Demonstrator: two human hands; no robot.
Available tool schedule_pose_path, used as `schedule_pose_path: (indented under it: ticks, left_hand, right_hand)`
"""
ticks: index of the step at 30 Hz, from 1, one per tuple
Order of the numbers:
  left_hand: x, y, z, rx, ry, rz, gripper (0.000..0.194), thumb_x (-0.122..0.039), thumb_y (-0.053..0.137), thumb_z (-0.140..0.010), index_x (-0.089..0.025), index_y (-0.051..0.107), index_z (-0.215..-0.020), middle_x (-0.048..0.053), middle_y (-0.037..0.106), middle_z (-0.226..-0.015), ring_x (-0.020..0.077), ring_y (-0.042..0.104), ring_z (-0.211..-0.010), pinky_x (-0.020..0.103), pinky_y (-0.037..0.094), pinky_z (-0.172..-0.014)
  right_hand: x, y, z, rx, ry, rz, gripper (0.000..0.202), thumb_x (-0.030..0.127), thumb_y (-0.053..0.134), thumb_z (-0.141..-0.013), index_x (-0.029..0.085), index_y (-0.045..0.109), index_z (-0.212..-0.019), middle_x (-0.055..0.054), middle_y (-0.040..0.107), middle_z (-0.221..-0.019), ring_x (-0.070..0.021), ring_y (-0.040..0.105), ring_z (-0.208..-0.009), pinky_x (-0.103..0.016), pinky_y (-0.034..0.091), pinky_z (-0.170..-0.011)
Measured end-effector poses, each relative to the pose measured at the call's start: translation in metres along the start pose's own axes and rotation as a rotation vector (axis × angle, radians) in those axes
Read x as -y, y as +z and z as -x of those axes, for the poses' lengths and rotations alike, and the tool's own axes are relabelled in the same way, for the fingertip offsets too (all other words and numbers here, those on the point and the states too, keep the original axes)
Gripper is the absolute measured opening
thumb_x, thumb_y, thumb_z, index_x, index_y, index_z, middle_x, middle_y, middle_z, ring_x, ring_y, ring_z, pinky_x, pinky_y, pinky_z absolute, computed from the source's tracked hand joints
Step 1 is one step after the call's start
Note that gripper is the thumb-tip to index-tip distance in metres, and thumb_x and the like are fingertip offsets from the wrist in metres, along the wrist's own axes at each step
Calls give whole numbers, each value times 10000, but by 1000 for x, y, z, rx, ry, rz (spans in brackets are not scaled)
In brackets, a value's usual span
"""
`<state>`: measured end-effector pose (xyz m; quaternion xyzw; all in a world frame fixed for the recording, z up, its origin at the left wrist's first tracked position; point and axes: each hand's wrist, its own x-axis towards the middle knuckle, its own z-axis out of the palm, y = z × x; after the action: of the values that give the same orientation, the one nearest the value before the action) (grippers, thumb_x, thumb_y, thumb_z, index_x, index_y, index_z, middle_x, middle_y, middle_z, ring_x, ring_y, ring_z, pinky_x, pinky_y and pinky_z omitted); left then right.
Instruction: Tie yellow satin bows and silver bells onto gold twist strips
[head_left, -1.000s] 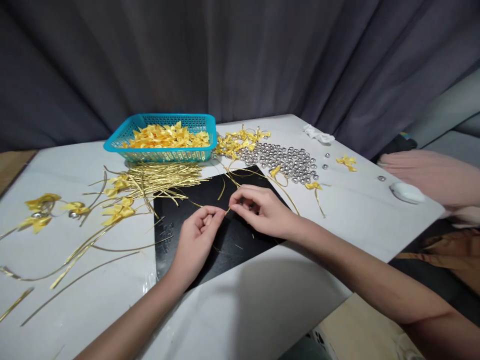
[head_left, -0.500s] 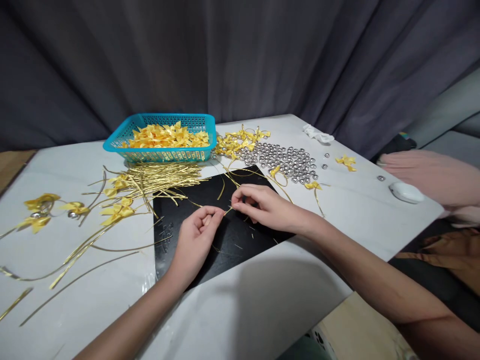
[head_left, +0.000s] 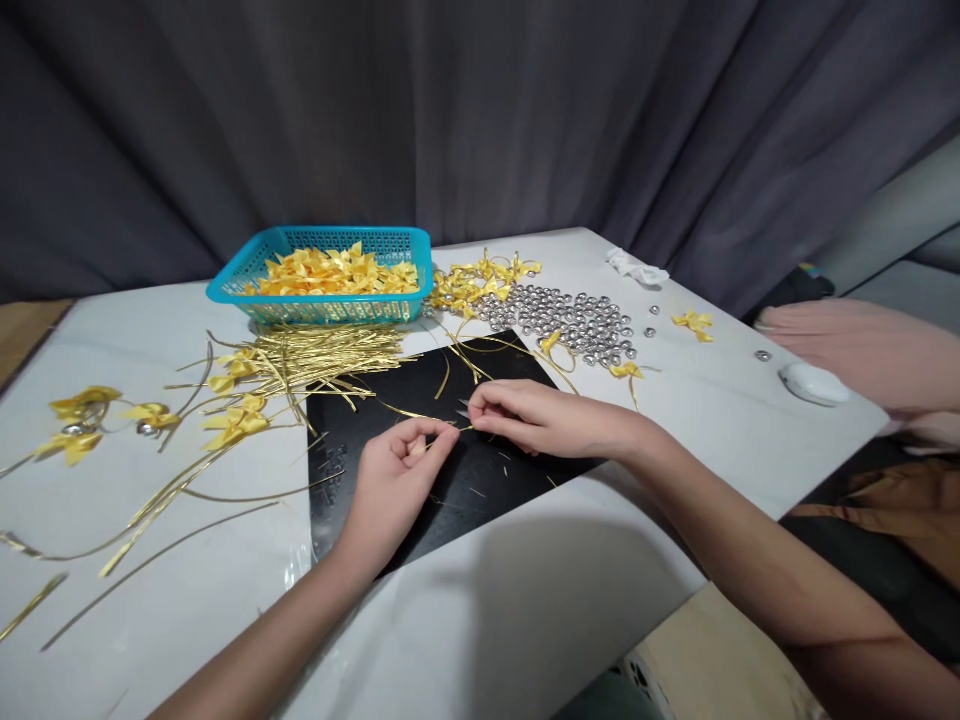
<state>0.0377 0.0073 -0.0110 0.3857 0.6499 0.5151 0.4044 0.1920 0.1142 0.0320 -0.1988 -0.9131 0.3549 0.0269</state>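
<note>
Over the black mat (head_left: 420,380), both hands meet at a thin gold strip (head_left: 466,429), which spans the small gap between the fingertips. My left hand (head_left: 397,470) is closed, pinching the strip between thumb and forefinger. My right hand (head_left: 536,415) is also closed, with its fingertips at the strip's other end. Two slim pointed metal tips (head_left: 463,408) stick out from the right fingers; the rest of that tool is hidden in the hand. Short gold offcuts (head_left: 478,492) lie on the mat.
A blue basket (head_left: 330,310) of yellow ribbon flowers (head_left: 337,272) stands at the back. Before it lies a bundle of gold strips (head_left: 330,350). Silver beads (head_left: 577,320) are heaped right of centre. More flowers (head_left: 236,425) lie left; a white oval object (head_left: 814,384) sits far right.
My right hand has lowered and flattened slightly, and the pointed metal tips show more clearly. My left hand has shifted a little to the right along with the strip.
</note>
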Motion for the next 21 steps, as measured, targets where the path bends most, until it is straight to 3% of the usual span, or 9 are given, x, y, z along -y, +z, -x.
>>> schedule_pose_path:
  ticks: [17, 21]
  left_hand:
    - [3, -2, -2, 5, 1, -9, 316, -434, 651, -672, -124, 634, -734, -97, 240, -474, 68, 201, -454, 212, 155, -444]
    - [3, -2, -2, 138, 5, -15, 307, -437, 609, -720, -137, 624, -785, -89, 267, -486, 77, 211, -461, 213, 161, -441]
  right_hand:
    - [-2, -5, 2, 37, 40, 26, 190, 253, 389, -939, 153, 507, -828, -3, 504, -739, -104, 452, -638, -235, 369, -629]
    - [-1, -5, 2, -14, -11, 33, 195, 260, 382, -945, 149, 512, -852, -13, 519, -766, -110, 462, -672, -235, 373, -646]
